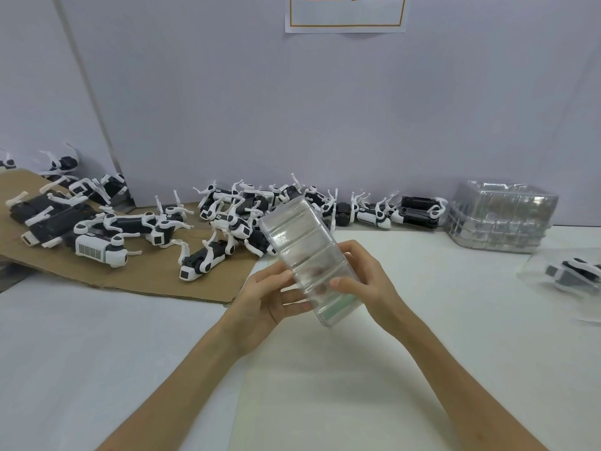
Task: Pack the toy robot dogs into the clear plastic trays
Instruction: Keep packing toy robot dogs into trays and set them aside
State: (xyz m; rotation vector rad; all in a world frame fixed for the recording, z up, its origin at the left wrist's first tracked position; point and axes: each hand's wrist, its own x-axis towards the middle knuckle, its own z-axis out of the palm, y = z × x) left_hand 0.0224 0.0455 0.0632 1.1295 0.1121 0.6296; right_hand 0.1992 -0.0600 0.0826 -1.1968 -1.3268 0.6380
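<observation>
Wall (325, 109): pale lilac panels stood behind the desk, with a seam running down at left.
Desk (97, 336): white and matte, it met the wall at the far edge.
Cardboard sheet (146, 275): brown and flat, it lay on the desk's far left.
Toy robot dogs (239, 227): a black-and-white heap lay loose on the cardboard and along the foot of the wall, legs at all angles.
Tray stack (500, 216): clear plastic trays were piled at far right, against the wall.
Paper sign (346, 14): orange-bordered, high on the wall, cut off by the frame.
Clear plastic tray (302, 242): held tilted above desk centre, its long side pointed away.
Packed dog (572, 275): in clear plastic at the right edge.
Left hand (260, 301): gripped the tray's left edge, fingers underneath.
Right hand (364, 281): clamped the right edge, thumb on top.
</observation>
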